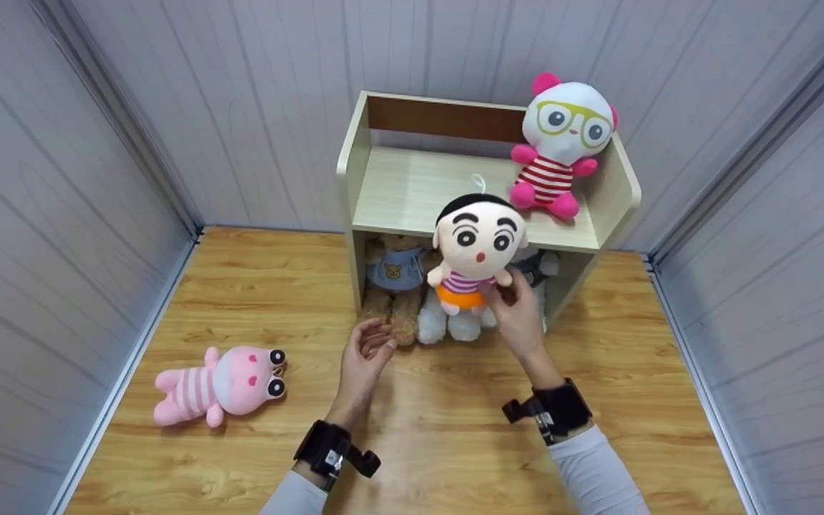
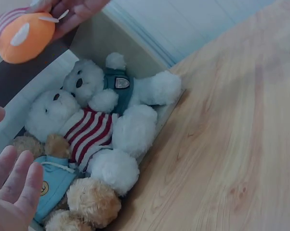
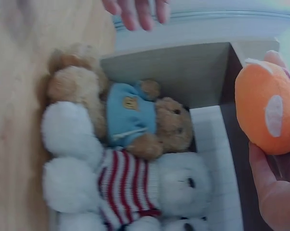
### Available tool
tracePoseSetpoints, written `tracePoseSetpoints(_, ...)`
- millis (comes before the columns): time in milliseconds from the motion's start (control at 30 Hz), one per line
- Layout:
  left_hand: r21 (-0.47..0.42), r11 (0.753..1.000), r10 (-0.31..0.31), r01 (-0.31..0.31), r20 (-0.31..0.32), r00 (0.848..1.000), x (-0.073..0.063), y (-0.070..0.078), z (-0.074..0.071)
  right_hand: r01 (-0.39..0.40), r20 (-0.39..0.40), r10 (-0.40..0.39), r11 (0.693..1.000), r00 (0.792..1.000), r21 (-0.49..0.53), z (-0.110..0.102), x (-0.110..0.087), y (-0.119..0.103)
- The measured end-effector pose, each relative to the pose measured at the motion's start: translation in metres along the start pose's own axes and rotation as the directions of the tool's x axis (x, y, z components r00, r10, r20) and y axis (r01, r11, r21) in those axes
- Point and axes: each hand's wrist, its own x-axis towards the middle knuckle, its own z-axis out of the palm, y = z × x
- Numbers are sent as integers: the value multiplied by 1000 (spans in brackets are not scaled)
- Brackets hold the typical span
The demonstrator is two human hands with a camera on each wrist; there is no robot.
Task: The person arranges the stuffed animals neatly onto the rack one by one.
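My right hand (image 1: 519, 315) grips a plush boy doll (image 1: 480, 239) by its lower body, in front of the shelf's upper board. The doll has black hair, a purple striped top and orange shorts; its orange bottom (image 3: 268, 108) faces the right wrist camera. My left hand (image 1: 365, 357) holds nothing, its fingers loosely bent near the feet of a brown teddy bear (image 1: 395, 275). That bear, in a blue top, sits in the lower compartment beside a white bear in a red striped sweater (image 2: 89, 132) and another white bear in a dark green top (image 2: 120, 86).
A pink-eared panda plush (image 1: 558, 136) with yellow glasses sits at the right end of the shelf (image 1: 412, 179). On the wooden floor (image 1: 440, 443) at the left lies a pink striped plush (image 1: 222, 386). Panel walls (image 1: 276, 107) enclose the back and both sides.
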Motion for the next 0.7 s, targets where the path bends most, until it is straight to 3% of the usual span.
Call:
tracePoseSetpoints(167,61,998,6,-4,-24,1000,-1,-2,-7,1,-27,-1,1000,1000,0,-2,17,-14)
tracePoseSetpoints(400,146,989,6,0,-40,999,-1,-6,-22,78,-48,-72,989,996,124,1,35,-25)
tracePoseSetpoints(700,132,990,-45,50,-44,998,-3,-6,-27,157,-71,-150,983,986,100,6,61,-44)
